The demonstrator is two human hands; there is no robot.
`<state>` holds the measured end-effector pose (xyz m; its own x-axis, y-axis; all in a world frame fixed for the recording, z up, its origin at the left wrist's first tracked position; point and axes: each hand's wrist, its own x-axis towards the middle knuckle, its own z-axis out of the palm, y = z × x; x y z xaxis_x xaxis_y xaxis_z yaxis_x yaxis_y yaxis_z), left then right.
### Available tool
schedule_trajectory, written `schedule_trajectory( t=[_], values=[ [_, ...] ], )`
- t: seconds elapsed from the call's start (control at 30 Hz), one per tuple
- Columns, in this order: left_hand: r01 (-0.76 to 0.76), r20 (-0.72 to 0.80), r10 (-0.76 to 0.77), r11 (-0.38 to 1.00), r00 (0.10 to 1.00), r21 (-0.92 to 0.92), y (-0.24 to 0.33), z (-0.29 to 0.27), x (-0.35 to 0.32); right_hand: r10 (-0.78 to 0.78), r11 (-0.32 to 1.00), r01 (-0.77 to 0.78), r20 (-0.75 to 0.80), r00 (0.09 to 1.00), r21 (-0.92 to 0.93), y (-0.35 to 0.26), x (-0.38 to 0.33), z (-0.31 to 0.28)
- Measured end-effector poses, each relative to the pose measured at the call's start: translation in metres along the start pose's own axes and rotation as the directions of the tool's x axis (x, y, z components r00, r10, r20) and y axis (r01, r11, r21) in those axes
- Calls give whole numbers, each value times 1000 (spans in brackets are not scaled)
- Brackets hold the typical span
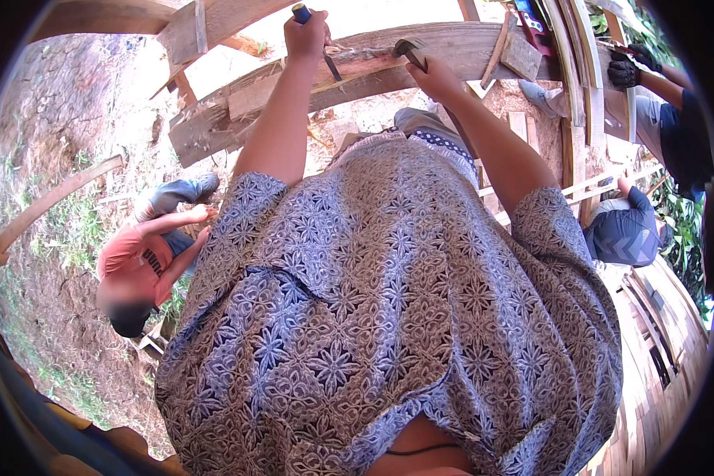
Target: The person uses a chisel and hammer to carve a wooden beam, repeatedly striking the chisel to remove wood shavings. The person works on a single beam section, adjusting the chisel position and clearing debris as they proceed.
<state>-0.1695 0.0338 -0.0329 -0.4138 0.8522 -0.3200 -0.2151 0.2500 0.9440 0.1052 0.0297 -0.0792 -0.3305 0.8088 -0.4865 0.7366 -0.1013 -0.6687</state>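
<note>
My left hand (305, 38) is closed around the blue handle of a chisel (332, 68), whose dark blade slants down over a long wooden beam (262, 99). A hammer (409, 51) is gripped in my right hand (439, 82), its metal head beside the same beam, to the right of the chisel. Part of the hammer's handle is hidden by my hand and forearm. Between the two tools the beam's surface looks rough and reddish, with pale chips near the chisel. I cannot tell if the blade touches the wood.
Upright boards (573, 87) stand to the right, with a red-and-blue object (534, 32) beside them. A person in an orange shirt (127, 258) crouches at left on dirt and grass. Two others are at right, one in dark gloves (624, 73). Wooden slats (650, 397) lie lower right.
</note>
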Motion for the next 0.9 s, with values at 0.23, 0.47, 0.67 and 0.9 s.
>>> schedule_trajectory(
  t=[0.23, 0.47, 0.67, 0.9],
  values=[
    [316, -149, -315, 949, 937, -22, -10, -26, 34, 78, 997, -78, 47, 996, 7, -24, -24, 1],
    [358, -98, -359, 933, 928, -29, -2, -27, 25, 109, 994, -111, 62, 992, 19, -18, -27, 5],
    [-37, 190, 22, 997, 982, 74, 30, -15, -62, 147, 982, -154, 70, 987, 106, 0, -23, 3],
    [-348, 235, 291, 903, 927, 254, 14, -26, -117, 134, 989, -138, 56, 989, 57, -3, -10, -2]
  ],
)
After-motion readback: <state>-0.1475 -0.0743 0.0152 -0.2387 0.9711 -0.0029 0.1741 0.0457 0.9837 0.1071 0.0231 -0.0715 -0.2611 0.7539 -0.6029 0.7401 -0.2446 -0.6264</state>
